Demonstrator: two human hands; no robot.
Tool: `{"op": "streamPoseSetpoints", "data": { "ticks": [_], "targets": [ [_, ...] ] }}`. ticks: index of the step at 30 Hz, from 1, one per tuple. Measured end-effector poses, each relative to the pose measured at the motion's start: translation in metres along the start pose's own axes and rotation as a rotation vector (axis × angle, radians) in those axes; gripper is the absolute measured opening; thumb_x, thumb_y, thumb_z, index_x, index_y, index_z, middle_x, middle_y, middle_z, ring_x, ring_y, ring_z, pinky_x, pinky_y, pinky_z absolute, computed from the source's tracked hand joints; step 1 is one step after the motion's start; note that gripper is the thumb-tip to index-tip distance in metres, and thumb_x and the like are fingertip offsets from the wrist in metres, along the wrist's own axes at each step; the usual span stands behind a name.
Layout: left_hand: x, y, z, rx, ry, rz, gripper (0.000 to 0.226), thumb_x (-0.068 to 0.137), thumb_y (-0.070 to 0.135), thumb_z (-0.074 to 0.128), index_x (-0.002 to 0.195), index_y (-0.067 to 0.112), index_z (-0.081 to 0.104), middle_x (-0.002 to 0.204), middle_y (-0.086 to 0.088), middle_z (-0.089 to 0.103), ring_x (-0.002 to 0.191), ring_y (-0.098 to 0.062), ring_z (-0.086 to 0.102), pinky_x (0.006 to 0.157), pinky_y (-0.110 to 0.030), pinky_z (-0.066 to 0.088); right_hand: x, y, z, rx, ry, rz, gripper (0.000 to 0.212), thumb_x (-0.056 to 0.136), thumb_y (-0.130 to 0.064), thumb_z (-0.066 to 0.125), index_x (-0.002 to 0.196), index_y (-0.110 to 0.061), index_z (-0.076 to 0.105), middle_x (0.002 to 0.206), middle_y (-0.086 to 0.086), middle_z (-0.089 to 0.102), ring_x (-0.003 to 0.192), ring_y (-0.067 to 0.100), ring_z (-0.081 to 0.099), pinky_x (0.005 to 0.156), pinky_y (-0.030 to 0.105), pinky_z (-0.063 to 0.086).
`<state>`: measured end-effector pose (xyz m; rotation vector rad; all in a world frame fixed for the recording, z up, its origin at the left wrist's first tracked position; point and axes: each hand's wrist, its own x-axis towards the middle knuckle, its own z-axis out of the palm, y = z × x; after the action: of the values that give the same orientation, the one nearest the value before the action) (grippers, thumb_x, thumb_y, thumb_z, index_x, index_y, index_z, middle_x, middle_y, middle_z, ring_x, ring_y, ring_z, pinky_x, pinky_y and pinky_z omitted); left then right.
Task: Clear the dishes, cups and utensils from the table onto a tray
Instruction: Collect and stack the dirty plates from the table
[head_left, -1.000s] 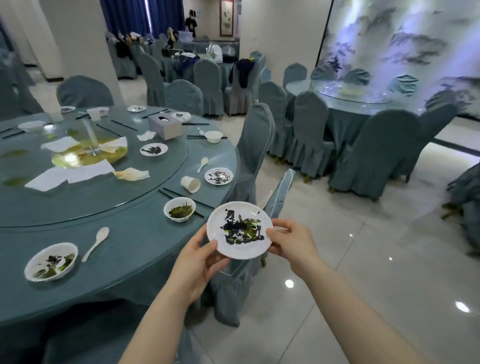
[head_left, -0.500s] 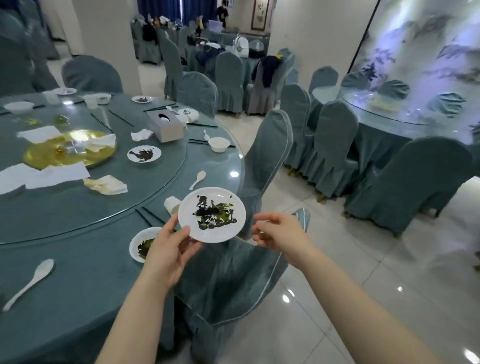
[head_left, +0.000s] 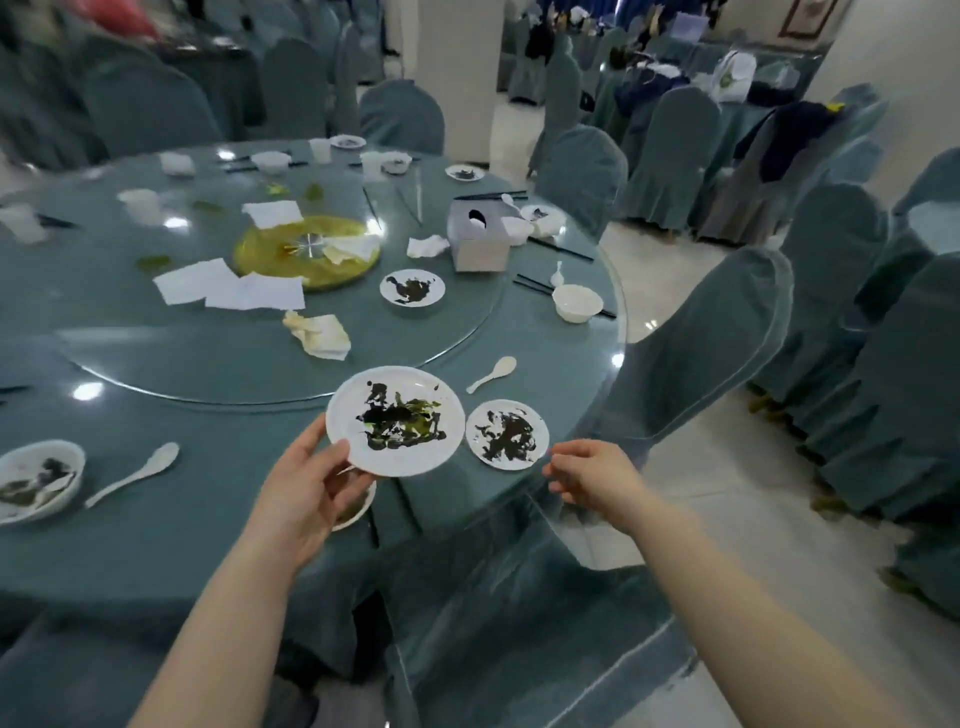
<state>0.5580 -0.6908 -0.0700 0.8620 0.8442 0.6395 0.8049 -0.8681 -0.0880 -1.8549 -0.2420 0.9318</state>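
Our left hand (head_left: 306, 488) pinches the near rim of a soiled white plate (head_left: 396, 421), thumb on top and fingers curled beneath, so the plate stays level over the table edge and the dark and green scraps on it do not slide off. One hand is enough for so light a plate, which we judge is why the right hand (head_left: 592, 475) carries nothing: its fingers are loosely curled and apart, reaching toward the smaller dirty plate (head_left: 507, 434) that lies on the table (head_left: 182, 545) just beside the held one. The fingertips are near that plate's near rim; we cannot tell whether they touch it. We judge the next step is to lift it and stack it with the one in hand, saving a trip.

A bowl (head_left: 358, 506) peeks out from under the left hand, mostly hidden. Farther out lie a white spoon (head_left: 493, 373), another spoon (head_left: 136, 474) beside a bowl with scraps (head_left: 39, 480) at the left, a clean-looking bowl (head_left: 576, 303) across black chopsticks, and on the glass turntable (head_left: 208, 364) a third stained plate (head_left: 412, 287), crumpled napkins and a tissue box (head_left: 478, 236). No tray is in view, so everything gathered must be carried elsewhere
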Motion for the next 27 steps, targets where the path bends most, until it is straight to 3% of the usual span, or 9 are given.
{"op": "streamPoseSetpoints", "data": {
  "ticks": [5, 11, 16, 21, 27],
  "targets": [
    [-0.002, -0.022, 0.024, 0.032, 0.106, 0.032, 0.041, 0.096, 0.0, 0.043, 0.129, 0.023, 0.054, 0.083, -0.001, 0.07, 0.067, -0.014, 0.059, 0.057, -0.021, 0.055, 0.086, 0.022, -0.014, -0.077, -0.072, 0.117, 0.006, 0.089, -0.004, 0.059, 0.094, -0.008, 0.059, 0.069, 0.011, 0.065, 0.047, 0.016, 0.053, 0.042, 0.021, 0.043],
    [-0.015, -0.052, 0.04, 0.009, 0.256, 0.051, 0.038, 0.096, 0.001, 0.043, 0.122, 0.025, 0.058, 0.105, 0.0, 0.069, 0.079, -0.014, 0.067, 0.065, -0.024, 0.058, 0.154, 0.049, -0.009, -0.006, -0.05, 0.23, 0.014, 0.086, 0.002, 0.063, 0.075, -0.003, 0.055, 0.065, 0.016, 0.056, 0.042, 0.019, 0.046, 0.034, 0.018, 0.038],
    [-0.031, -0.066, 0.048, -0.007, 0.334, 0.045, 0.037, 0.096, 0.002, 0.045, 0.116, 0.03, 0.061, 0.093, 0.002, 0.075, 0.074, -0.012, 0.071, 0.06, -0.022, 0.056, 0.171, 0.057, 0.006, 0.02, -0.028, 0.254, 0.012, 0.08, -0.006, 0.073, 0.078, 0.0, 0.063, 0.069, 0.015, 0.066, 0.051, 0.021, 0.061, 0.034, 0.018, 0.045],
    [-0.047, -0.073, 0.052, -0.041, 0.389, 0.062, 0.04, 0.095, 0.002, 0.047, 0.129, 0.022, 0.054, 0.093, -0.001, 0.075, 0.076, -0.014, 0.072, 0.06, -0.023, 0.056, 0.167, 0.06, 0.005, 0.065, -0.079, 0.286, 0.008, 0.082, 0.001, 0.069, 0.087, 0.003, 0.063, 0.068, 0.015, 0.064, 0.042, 0.015, 0.062, 0.038, 0.02, 0.051],
    [-0.08, -0.086, 0.064, -0.095, 0.413, 0.099, 0.047, 0.096, 0.001, 0.046, 0.138, 0.022, 0.047, 0.095, -0.002, 0.075, 0.078, -0.014, 0.072, 0.06, -0.024, 0.057, 0.133, 0.052, -0.015, 0.06, -0.16, 0.171, 0.021, 0.083, -0.004, 0.069, 0.102, 0.0, 0.061, 0.066, 0.011, 0.066, 0.039, 0.007, 0.057, 0.036, 0.015, 0.043]
  ]
}}
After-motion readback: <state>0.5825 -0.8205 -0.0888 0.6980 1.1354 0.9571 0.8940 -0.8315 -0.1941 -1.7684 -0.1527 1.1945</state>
